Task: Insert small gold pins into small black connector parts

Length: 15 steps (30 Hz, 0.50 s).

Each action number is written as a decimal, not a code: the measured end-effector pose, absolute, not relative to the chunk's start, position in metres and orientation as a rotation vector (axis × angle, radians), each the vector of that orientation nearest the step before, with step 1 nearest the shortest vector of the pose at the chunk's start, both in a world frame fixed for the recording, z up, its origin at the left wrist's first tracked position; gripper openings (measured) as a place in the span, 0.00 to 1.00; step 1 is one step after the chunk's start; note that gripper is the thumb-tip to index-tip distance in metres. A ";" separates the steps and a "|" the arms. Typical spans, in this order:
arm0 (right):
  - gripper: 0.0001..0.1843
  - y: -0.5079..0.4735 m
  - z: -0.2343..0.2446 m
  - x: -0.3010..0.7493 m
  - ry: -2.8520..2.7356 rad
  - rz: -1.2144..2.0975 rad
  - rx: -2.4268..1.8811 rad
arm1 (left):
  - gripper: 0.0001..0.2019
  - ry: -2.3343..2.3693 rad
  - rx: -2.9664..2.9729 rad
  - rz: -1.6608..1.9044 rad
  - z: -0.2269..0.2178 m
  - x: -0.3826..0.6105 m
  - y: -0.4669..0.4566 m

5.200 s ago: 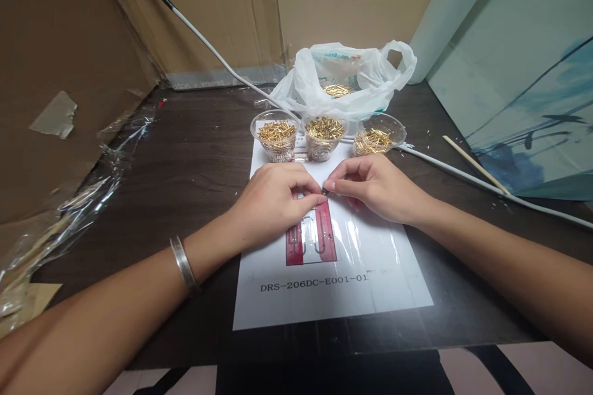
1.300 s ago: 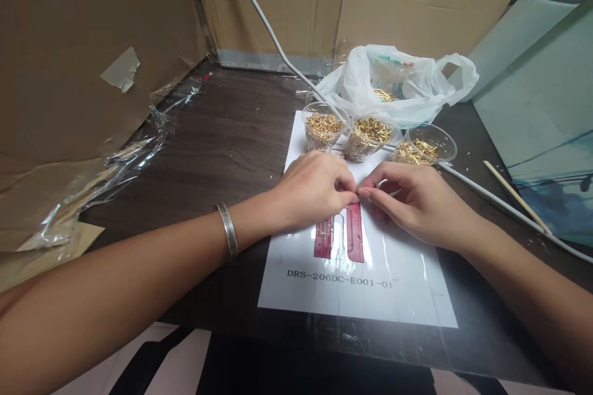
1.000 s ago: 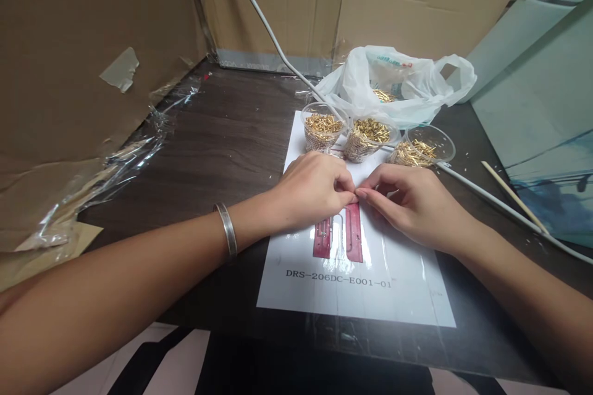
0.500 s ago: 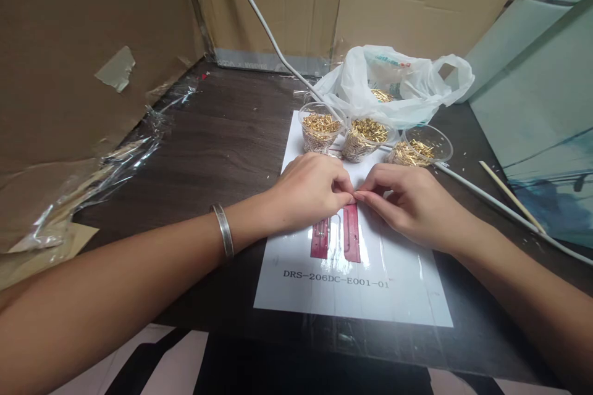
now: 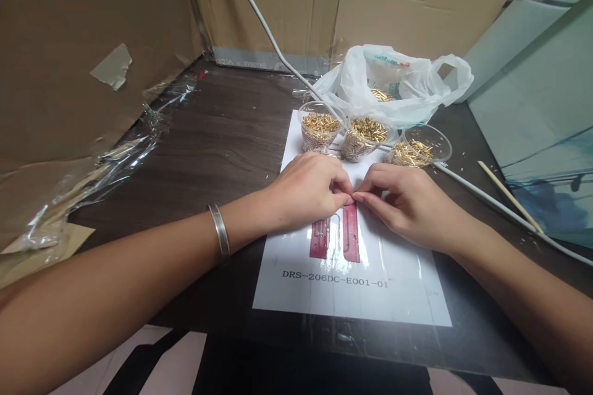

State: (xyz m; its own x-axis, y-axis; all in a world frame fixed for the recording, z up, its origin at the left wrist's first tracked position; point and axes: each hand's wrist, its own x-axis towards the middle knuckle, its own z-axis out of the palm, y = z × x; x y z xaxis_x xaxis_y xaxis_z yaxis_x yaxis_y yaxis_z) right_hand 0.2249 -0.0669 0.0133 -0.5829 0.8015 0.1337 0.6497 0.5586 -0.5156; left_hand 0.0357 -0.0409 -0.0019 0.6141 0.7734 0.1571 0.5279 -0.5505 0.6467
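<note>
Over a white printed sheet, my left hand and my right hand meet fingertip to fingertip. Both are closed in a pinch, thumb against forefinger. Whatever sits between the fingertips is too small and too covered to name. Below them the sheet carries a red printed picture and the text "DRS-206DC-E001-01". Just beyond the fingers stand three clear plastic cups of small gold-coloured metal pins: a left cup, a middle cup and a right cup, which is tilted.
Behind the cups lies a white plastic bag with more gold pins inside. A white cable runs across the dark table. A thin wooden stick rests at the right, with small bits scattered around. Cardboard walls enclose the back and left.
Almost nothing differs. Both hands keep their pinch at the same spot, and the whole view has shifted very slightly.
</note>
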 end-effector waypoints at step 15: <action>0.08 -0.067 0.011 0.225 -2.411 0.671 -1.200 | 0.06 0.968 2.331 0.577 0.000 0.035 -0.042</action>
